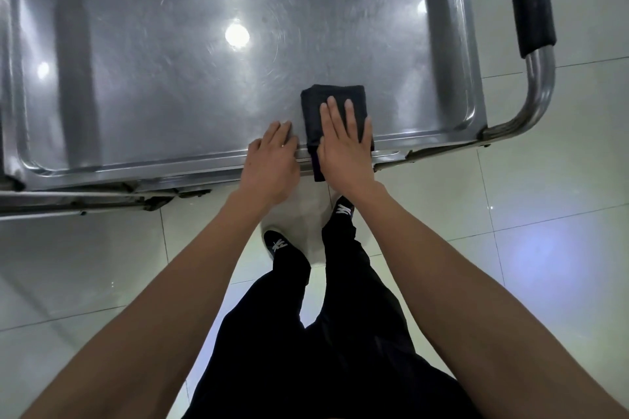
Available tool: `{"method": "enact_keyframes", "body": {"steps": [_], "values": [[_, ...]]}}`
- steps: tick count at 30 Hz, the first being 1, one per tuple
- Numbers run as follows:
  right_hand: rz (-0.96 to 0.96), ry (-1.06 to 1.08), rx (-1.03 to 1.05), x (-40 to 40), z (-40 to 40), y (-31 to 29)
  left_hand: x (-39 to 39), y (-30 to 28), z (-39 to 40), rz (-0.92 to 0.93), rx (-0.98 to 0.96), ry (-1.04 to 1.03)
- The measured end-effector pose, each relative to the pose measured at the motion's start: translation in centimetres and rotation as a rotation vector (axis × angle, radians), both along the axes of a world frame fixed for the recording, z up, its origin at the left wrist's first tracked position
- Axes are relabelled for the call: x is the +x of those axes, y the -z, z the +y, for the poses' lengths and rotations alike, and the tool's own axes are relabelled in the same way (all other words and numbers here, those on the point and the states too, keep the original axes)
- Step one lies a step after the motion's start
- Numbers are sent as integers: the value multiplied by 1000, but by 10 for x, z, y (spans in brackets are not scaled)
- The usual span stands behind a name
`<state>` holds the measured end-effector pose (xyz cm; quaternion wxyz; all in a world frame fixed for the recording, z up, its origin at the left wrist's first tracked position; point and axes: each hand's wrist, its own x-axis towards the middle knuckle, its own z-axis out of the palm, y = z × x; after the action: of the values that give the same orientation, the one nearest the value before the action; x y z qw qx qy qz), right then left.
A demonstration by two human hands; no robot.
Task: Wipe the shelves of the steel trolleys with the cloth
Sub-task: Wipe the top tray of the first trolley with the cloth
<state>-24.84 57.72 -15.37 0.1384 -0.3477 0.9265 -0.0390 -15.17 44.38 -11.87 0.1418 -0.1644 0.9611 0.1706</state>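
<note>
Plainly unlabelled – right hand point(345, 143) flat on cloth point(332, 102), steel trolley point(153, 78).

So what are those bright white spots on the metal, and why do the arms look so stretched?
Head view: the spots are ceiling lights reflected as glare on the steel trolley shelf; the wide-angle lens stretches the forearms and bends the trolley handle. The cloth under the right hand stays fairly sharp.

Hidden or cut off, placed relative to the flat steel trolley shelf point(170, 61):
- Shelf: far and left parts run past the picture's edge.
- Folded dark grey cloth point(320, 105), at the shelf's near rim: right part covered by the flat right hand point(343, 139).
- Black-padded tubular steel handle point(529, 0), right of shelf: top cut off.
- Shelf's underside and wheels: unseen.
</note>
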Motion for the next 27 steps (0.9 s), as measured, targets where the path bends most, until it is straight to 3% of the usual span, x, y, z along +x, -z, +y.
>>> {"method": "enact_keyframes", "body": {"steps": [11,19,27], "values": [[-7,282,77,-85,103,-17,-61,-12,37,22,73,43],[-10,181,41,-121,140,-17,-159,-19,81,9,80,138],[-4,158,-16,-134,141,-8,-217,-18,73,25,8,83]]}}
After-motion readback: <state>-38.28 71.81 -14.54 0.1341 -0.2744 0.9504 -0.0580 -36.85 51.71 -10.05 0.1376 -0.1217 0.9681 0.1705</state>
